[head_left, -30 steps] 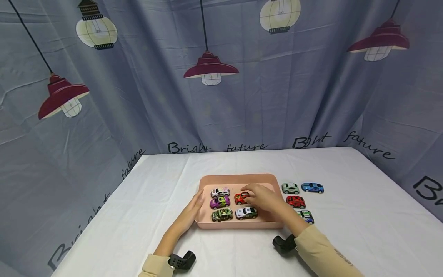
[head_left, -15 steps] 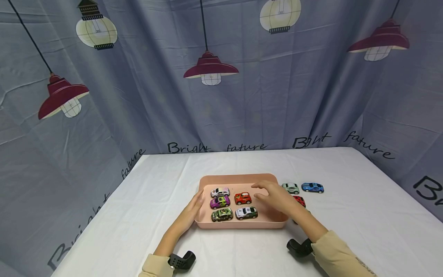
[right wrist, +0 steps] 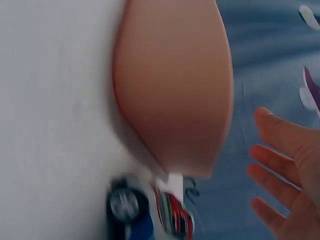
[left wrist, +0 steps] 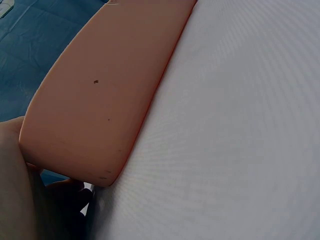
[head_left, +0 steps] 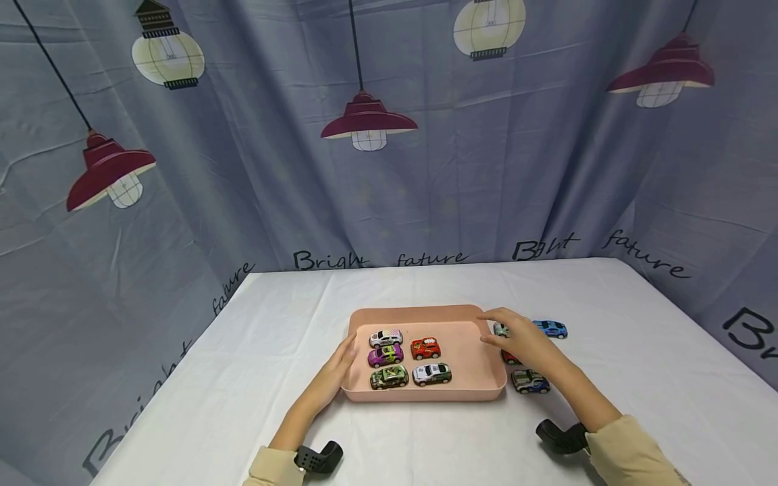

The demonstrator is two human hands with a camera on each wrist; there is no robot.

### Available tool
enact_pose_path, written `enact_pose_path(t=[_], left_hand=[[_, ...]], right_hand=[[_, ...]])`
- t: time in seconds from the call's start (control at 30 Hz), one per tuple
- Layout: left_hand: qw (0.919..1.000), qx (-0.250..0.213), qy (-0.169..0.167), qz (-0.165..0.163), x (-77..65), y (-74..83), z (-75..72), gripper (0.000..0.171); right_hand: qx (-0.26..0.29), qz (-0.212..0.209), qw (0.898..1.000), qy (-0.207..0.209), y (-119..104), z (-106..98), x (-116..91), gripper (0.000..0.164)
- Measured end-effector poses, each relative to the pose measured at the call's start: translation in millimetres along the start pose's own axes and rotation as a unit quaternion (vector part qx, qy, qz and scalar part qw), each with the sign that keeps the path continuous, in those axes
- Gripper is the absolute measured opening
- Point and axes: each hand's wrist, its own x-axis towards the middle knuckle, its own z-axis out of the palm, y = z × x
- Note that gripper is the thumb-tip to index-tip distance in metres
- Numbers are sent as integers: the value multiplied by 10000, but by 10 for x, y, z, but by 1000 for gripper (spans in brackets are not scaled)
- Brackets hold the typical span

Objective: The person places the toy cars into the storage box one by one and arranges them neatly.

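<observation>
A pink tray (head_left: 425,395) sits on the white table. Inside it on the left are a white-and-pink toy car (head_left: 385,335), a purple toy car (head_left: 385,355) and a green camouflage toy car (head_left: 389,377). Further right stand a red toy car (head_left: 425,348) and a white-and-black toy car (head_left: 432,374). My left hand (head_left: 336,368) rests along the tray's left wall, fingers extended. My right hand (head_left: 527,341) hovers at the right rim with spread fingers, holding nothing. It partly covers a pale green car (head_left: 500,329) and a second red car (head_left: 508,358).
Outside the tray on the right, a blue toy car (head_left: 552,329) lies beyond my right hand. A dark, multicoloured toy car (head_left: 530,382) stands by the tray's front right corner. A grey-blue curtain (head_left: 413,202) hangs behind the table.
My right hand has moved away from the red car inside the tray, rightward to the right rim. The red car stays in the tray. My left hand has not moved.
</observation>
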Motion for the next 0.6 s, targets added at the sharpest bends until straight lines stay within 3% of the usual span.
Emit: enact_pose_path(t=[0.3,0.6], left_hand=[[10000,-47,-33,-40,8,-12,3,53],[10000,-46,-51,-4,10,-10,-3,53]], right_hand=[[-12,330,9993,-167,372,-181,-28,46],[-262,536,9982,43,824,-237,21,37]])
